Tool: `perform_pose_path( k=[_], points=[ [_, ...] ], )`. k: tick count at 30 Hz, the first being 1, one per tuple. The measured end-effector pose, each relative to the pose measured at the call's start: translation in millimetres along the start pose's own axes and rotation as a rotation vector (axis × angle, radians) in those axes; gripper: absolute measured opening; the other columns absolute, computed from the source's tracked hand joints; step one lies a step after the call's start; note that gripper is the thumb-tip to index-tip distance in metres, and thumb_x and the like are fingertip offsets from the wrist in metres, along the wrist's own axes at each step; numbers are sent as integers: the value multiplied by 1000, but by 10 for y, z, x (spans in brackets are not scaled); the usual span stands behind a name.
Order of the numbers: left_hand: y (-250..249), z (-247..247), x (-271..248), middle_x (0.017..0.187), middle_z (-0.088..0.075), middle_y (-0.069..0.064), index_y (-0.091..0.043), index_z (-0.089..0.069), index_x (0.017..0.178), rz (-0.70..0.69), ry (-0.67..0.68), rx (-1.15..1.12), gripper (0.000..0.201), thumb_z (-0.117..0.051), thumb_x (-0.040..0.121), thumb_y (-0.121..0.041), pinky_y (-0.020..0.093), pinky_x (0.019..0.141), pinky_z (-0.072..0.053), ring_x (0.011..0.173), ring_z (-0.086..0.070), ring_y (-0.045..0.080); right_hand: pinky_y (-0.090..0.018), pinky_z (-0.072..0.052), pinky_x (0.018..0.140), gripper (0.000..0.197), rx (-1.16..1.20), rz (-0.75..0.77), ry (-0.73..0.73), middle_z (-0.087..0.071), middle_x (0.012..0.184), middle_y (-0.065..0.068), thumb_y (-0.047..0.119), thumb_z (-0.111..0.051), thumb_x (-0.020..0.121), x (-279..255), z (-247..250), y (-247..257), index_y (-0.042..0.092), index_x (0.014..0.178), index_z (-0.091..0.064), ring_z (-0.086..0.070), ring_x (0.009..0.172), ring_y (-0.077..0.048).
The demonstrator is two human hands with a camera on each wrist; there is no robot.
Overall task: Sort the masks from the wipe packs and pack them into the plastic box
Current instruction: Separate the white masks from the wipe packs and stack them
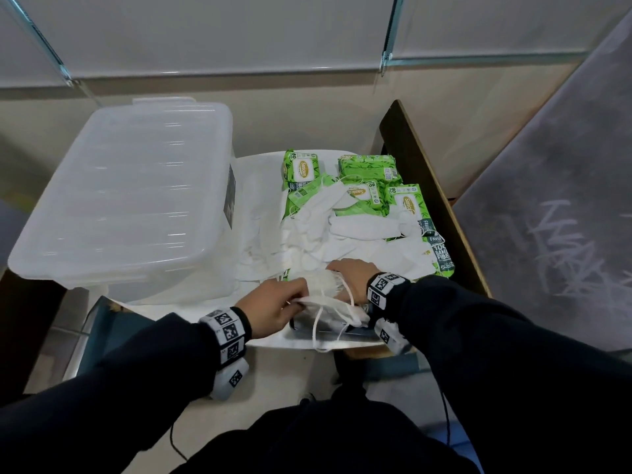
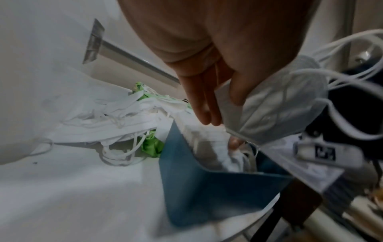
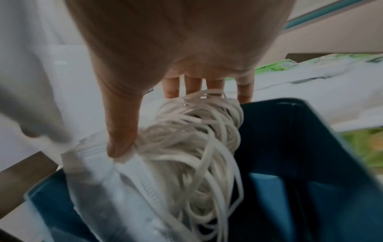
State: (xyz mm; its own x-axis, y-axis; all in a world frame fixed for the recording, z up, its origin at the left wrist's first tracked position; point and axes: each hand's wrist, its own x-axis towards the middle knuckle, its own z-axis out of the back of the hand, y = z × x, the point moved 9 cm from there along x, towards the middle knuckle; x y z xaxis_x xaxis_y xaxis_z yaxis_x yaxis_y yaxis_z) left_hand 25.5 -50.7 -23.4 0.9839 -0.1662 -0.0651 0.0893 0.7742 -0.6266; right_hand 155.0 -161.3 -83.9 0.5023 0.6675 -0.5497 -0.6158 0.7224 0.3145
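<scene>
At the table's front edge my left hand pinches a white folded mask between thumb and fingers. My right hand grips a stack of white masks with tangled ear loops, thumb on one end and fingers on the other. Both are over a small blue box, and the stack reaches down into it. A loose pile of masks mixed with green wipe packs lies beyond my hands.
A large clear plastic box with its lid on stands at the left of the white table. A dark wooden board borders the table on the right. Beyond the table is a pale wall.
</scene>
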Motion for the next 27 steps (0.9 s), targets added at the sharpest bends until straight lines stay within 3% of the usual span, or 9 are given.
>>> perform_pose_path(
  k=[4, 7, 11, 13, 15, 18, 21, 24, 27],
  points=[
    [98, -236, 79, 92, -67, 2, -26, -47, 102, 7, 160, 297, 5, -48, 99, -30, 37, 69, -46, 84, -62, 30, -47, -44, 104, 81, 27, -20, -33, -59, 135, 2, 54, -85, 68, 43, -39, -72, 33, 138, -51, -55, 124, -25],
    [-70, -338, 102, 90, -67, 4, -22, -56, 100, -148, 166, 509, 12, -50, 97, -32, 36, 65, -47, 81, -62, 30, -46, -41, 105, 86, 39, -14, -56, -57, 137, 2, 59, -85, 66, 38, -53, -76, 33, 140, -48, -54, 125, -25],
    [-88, -599, 119, 93, -68, 7, -19, -57, 102, -130, 346, 662, 8, -52, 96, -18, 38, 64, -46, 84, -65, 33, -48, -40, 107, 89, 97, 0, -118, -53, 141, 3, 58, -79, 67, -48, -80, -87, 38, 145, -42, -50, 130, -25],
    [-68, -550, 147, 92, -68, 7, -18, -58, 101, -109, 317, 640, 9, -50, 96, -20, 38, 62, -44, 82, -65, 35, -47, -39, 109, 81, 201, 68, -211, -49, 146, 5, 54, -71, 71, -180, 15, 3, 41, 145, -41, -45, 134, -23],
    [-110, -407, 173, 88, -68, 4, -19, -61, 98, -127, 198, 559, 14, -49, 94, -27, 37, 60, -47, 77, -65, 34, -41, -40, 108, 62, 311, 192, -283, -55, 140, 6, 49, -70, 79, -360, 145, 178, 37, 137, -53, -48, 128, -17],
    [-137, -294, 168, 84, -68, 3, -20, -63, 97, -139, 101, 441, 22, -46, 91, -33, 38, 61, -49, 74, -65, 33, -33, -48, 96, 44, 287, 302, -162, -68, 114, 7, 45, -76, 83, -574, 66, 432, 30, 122, -64, -62, 107, -13],
    [-62, -351, 135, 89, -69, 1, -21, -66, 99, -87, 160, 367, 19, -53, 91, -33, 38, 69, -47, 82, -65, 29, -36, -47, 94, 53, 23, 252, -97, -71, 109, 8, 58, -73, 78, -620, -164, 401, 34, 123, -61, -65, 102, -17],
    [18, -347, 93, 89, -70, -3, -24, -68, 96, -56, 121, 299, 14, -60, 92, -34, 34, 71, -45, 83, -65, 24, -41, -38, 95, 52, -133, 123, -172, -71, 102, 8, 77, -61, 76, -628, -227, 195, 34, 105, -58, -63, 98, -18],
    [46, -407, 52, 91, -71, -5, -24, -71, 101, -74, 129, 255, 19, -58, 94, -36, 33, 75, -49, 85, -65, 21, -40, -35, 93, 37, -81, 83, -205, -71, 100, 10, 65, -60, 82, -679, -234, 38, 34, 101, -57, -63, 97, -17]
  ],
)
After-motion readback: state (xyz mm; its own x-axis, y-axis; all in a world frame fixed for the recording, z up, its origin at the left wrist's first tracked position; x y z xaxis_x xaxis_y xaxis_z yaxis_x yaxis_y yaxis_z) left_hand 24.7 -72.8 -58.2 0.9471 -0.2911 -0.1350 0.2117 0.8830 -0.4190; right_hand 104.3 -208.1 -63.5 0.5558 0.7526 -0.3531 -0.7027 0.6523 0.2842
